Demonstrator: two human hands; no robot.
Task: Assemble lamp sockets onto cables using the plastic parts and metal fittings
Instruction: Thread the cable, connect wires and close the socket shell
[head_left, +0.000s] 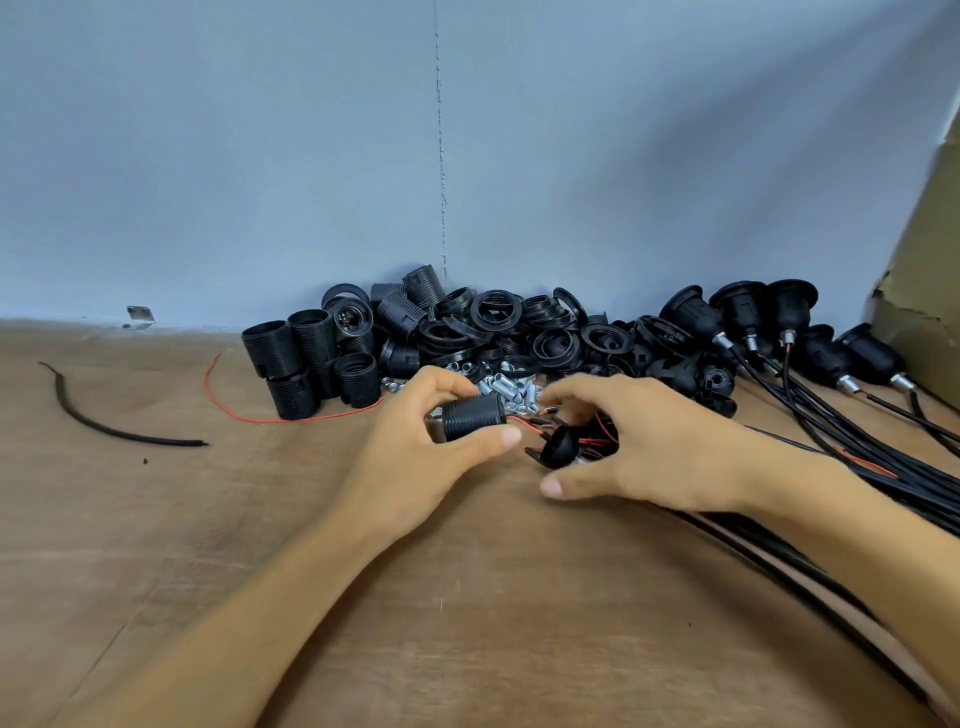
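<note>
Left grip (415, 441) in a pinch; right grip (639, 441) half-curled, palm down.

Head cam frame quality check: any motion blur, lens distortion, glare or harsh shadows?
Head view: the right hand is motion-blurred at its fingertips; the left hand and the black threaded plastic socket barrel it grips look sharper. Head view: wide-angle stretch at frame edges, forearms looming over the brown wooden table. Head view: soft even light, faint shadows, no strong glare; the pile of black plastic parts loses detail.
</note>
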